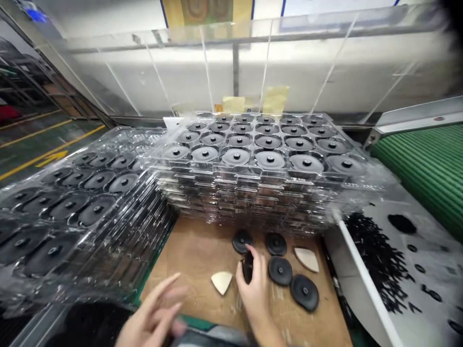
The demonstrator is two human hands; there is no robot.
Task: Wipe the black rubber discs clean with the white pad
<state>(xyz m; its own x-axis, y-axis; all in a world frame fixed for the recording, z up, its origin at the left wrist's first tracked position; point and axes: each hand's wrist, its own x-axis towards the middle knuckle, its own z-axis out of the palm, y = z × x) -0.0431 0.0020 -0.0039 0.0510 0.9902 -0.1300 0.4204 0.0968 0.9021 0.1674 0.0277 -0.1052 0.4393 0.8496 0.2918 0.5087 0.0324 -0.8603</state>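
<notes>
My right hand [255, 288] rests on the brown board [195, 255] with its fingers curled around a black round disc [248, 266] held on edge. Several more black discs lie flat just beyond and to the right of it, among them disc [279, 270] and disc [304, 291]. My left hand [155, 318] hovers low at the near edge, fingers stretched out and blurred, holding nothing. A cream wedge-shaped piece [221, 281] lies between the two hands, and a second wedge-shaped piece [307, 259] lies to the right.
A tall stack of clear plastic trays [253, 193] filled with black discs stands behind the board. Another tray stack [72, 212] leans at the left. A white tray [398, 270] with small black parts sits at the right, beside a green conveyor belt [427, 168].
</notes>
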